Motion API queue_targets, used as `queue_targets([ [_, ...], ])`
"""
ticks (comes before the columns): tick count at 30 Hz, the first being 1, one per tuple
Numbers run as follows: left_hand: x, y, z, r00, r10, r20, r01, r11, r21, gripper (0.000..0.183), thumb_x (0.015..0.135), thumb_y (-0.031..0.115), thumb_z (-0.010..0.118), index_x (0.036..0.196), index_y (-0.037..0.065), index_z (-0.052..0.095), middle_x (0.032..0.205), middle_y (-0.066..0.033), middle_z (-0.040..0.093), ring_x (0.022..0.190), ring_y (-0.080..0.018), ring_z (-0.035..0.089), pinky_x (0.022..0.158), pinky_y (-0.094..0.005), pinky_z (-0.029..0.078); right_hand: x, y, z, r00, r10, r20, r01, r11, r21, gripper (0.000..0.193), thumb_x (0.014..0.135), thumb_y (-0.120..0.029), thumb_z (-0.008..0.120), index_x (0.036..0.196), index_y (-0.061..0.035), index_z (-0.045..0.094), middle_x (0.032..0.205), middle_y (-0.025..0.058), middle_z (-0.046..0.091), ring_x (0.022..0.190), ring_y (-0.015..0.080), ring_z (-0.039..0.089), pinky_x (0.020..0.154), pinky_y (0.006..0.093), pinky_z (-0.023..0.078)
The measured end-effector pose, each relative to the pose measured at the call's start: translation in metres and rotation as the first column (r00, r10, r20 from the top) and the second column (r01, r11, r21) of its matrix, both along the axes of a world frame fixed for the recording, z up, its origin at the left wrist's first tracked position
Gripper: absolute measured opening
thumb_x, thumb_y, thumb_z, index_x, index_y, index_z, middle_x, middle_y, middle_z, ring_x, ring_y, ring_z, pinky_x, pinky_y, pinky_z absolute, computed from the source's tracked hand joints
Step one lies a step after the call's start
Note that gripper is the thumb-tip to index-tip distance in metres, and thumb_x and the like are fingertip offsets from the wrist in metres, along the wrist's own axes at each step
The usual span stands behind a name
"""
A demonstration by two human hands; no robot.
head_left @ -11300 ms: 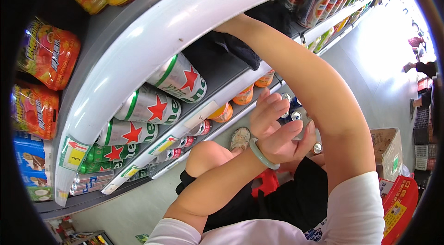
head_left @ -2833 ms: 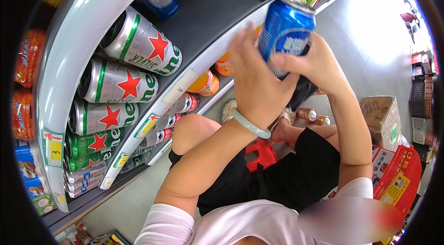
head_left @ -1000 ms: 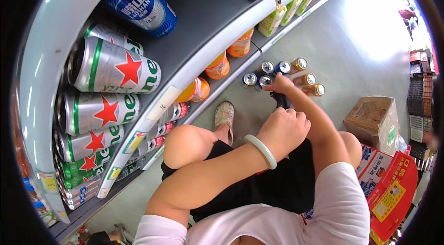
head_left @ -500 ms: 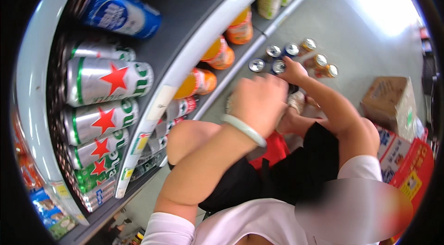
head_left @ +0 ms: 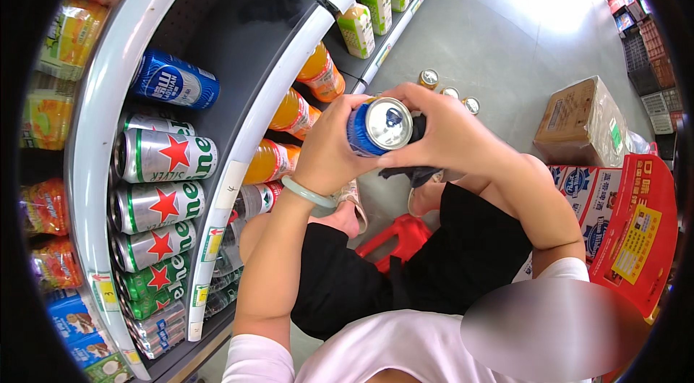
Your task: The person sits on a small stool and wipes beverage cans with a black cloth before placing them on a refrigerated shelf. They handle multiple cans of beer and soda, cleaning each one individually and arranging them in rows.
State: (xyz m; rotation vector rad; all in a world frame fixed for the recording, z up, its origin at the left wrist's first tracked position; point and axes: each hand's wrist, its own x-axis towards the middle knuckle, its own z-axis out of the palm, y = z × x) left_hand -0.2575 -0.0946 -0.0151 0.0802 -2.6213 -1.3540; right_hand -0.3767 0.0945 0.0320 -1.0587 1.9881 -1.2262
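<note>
Between my two hands a blue drink can (head_left: 383, 127) is held up, its silver lid toward me. My left hand (head_left: 325, 148), with a pale bangle at the wrist, wraps its left side. Closed around the can's other side is my right hand (head_left: 448, 126). A dark cloth (head_left: 416, 175) shows just under my right hand; whether the fingers grip it is hidden. On the floor beyond stand several gold-topped cans (head_left: 450, 92). To my left, a blue can (head_left: 176, 81) lies on its side on the dark shelf (head_left: 246, 57).
Silver cans with red stars (head_left: 163, 155) lie stacked on that shelf. Orange drink bottles (head_left: 289, 112) and green-and-white bottles (head_left: 374, 3) line the lower level. A red stool (head_left: 397, 235) is between my legs. At right are a cardboard box (head_left: 578, 119) and a red carton (head_left: 640, 231).
My right hand has come up from the cans on the floor. A blue can is now raised between both hands, and my left hand has moved left and grips it.
</note>
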Motion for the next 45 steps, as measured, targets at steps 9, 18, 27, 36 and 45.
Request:
queue_targets([
  [9, 0.000, 0.001, -0.004, 0.981, 0.022, -0.191, -0.006, 0.996, 0.083, 0.079, 0.065, 0.008, 0.094, 0.129, 0.004, 0.050, 0.117, -0.0089, 0.063, 0.110, -0.0177, 0.063, 0.100, -0.0322, 0.050, -0.060, 0.029, 0.004, 0.599, -0.037, 0.800, 0.441, 0.849, -0.292, 0.034, 0.102, -0.040, 0.065, 0.103, -0.0056, 0.065, 0.095, 0.0067, 0.070, 0.073, 0.0148, 0.069, 0.068, 0.0295, 0.059],
  [18, -0.011, 0.013, -0.008, 0.985, 0.105, -0.140, -0.083, 0.984, 0.159, 0.069, 0.069, 0.019, 0.092, 0.124, 0.005, 0.053, 0.115, -0.0107, 0.064, 0.107, -0.0243, 0.066, 0.092, -0.0354, 0.052, -0.013, -0.008, 0.002, 0.955, -0.158, 0.251, 0.289, 0.680, -0.673, 0.028, 0.098, -0.032, 0.071, 0.111, -0.0083, 0.063, 0.107, 0.0073, 0.065, 0.099, 0.0196, 0.067, 0.085, 0.0363, 0.057],
  [27, -0.003, 0.031, 0.018, 0.998, -0.026, -0.048, 0.046, 0.884, 0.465, 0.057, 0.079, 0.013, 0.085, 0.128, 0.004, 0.057, 0.114, -0.0077, 0.067, 0.106, -0.0187, 0.066, 0.092, -0.0335, 0.054, -0.017, -0.044, -0.002, 0.629, -0.346, -0.696, -0.128, 0.837, -0.532, 0.014, 0.086, -0.020, 0.076, 0.083, -0.0094, 0.067, 0.085, 0.0073, 0.066, 0.079, 0.0288, 0.065, 0.066, 0.0409, 0.052],
  [36, 0.001, 0.016, 0.024, 0.900, 0.436, 0.017, -0.310, 0.613, 0.727, 0.054, 0.089, 0.027, 0.084, 0.125, 0.003, 0.051, 0.107, -0.0041, 0.063, 0.095, -0.0103, 0.063, 0.084, -0.0263, 0.053, -0.046, -0.037, -0.019, 0.986, -0.052, -0.159, 0.016, 0.976, -0.216, 0.025, 0.092, -0.031, 0.073, 0.100, -0.0081, 0.076, 0.094, 0.0142, 0.074, 0.084, 0.0346, 0.070, 0.076, 0.0385, 0.056],
  [45, 0.012, 0.009, 0.016, 0.653, 0.553, -0.518, -0.569, 0.809, 0.146, 0.094, 0.080, 0.044, 0.088, 0.142, -0.007, 0.038, 0.136, -0.0247, 0.049, 0.124, -0.0390, 0.051, 0.108, -0.0478, 0.040, 0.018, -0.092, -0.015, 0.924, -0.031, -0.380, -0.052, 0.978, -0.204, 0.073, 0.074, -0.034, 0.084, 0.132, -0.0029, 0.053, 0.114, 0.0214, 0.069, 0.101, 0.0402, 0.069, 0.084, 0.0436, 0.057],
])
